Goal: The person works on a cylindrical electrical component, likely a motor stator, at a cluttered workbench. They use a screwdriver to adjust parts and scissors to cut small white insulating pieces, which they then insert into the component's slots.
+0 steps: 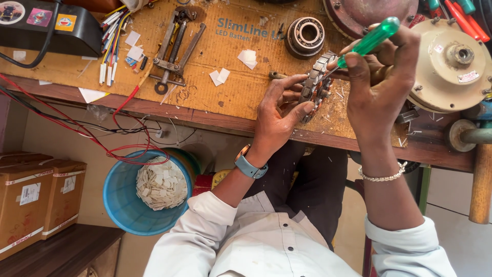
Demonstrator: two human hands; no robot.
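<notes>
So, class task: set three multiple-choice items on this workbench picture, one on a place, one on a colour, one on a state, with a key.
1. Where is the blue bucket?
A. On the bench
B. On the floor below the bench edge
C. On the cardboard boxes

2. What colour is the screwdriver handle in the right hand?
A. Green
B. Red
C. Black

3. How is the ring-shaped stator held?
A. Lying flat, untouched
B. Hanging from a wire
C. Upright on edge in the left hand

Key: 1 B, it stands beneath the bench beside the person's knee. 2 A, the clear green handle sticks up above the fist. 3 C, the left fingers wrap its rim while the tool meets it.
</notes>
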